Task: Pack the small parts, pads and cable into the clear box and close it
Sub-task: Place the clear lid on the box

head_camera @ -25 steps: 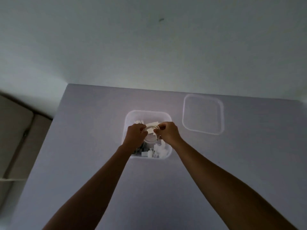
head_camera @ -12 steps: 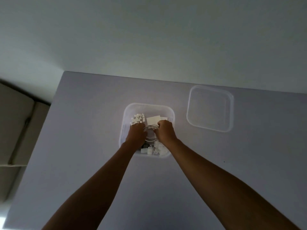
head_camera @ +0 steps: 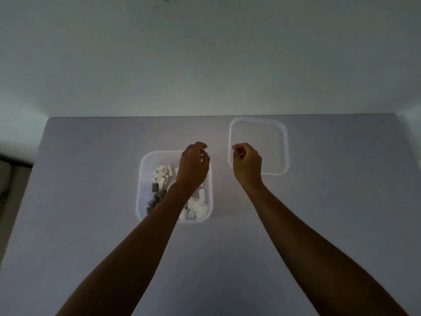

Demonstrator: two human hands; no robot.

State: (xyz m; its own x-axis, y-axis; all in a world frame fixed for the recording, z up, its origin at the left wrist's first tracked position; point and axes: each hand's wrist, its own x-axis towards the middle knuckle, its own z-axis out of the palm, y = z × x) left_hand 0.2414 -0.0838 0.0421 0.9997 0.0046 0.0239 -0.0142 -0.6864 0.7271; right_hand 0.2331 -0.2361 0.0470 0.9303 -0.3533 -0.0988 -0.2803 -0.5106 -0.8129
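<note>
The left hand [head_camera: 193, 166] hung above the far right part of the clear box [head_camera: 145, 179], its fingers loosely curled and nothing held in them. The right hand [head_camera: 247, 164] was off to the side, over the near left corner of the lid [head_camera: 282, 142], fingers also loosely curled and empty as far as could be made out; whether it touched the lid could not be told.

The box sat open on the bench [head_camera: 91, 224], holding a cluster of small white parts [head_camera: 163, 173] at the far left, dark grey pieces [head_camera: 156, 197] nearer along the left wall, and more white pieces [head_camera: 197, 207] at the near right. The cable could not be made out with any certainty, the left arm covering the middle of the box.

Nothing loose lay on the bench, so packing looked finished and closing was the step in hand. The next move called for gripping the lid by its edge, carrying it across to the box, squaring its rounded corners to the rim and pressing down all round.

The bench was a plain pale grey surface, its far edge meeting a bare white wall [head_camera: 205, 65]. The light was dim. At the left, past the bench, stood some beige furniture [head_camera: 6, 179], too dark to name.
</note>
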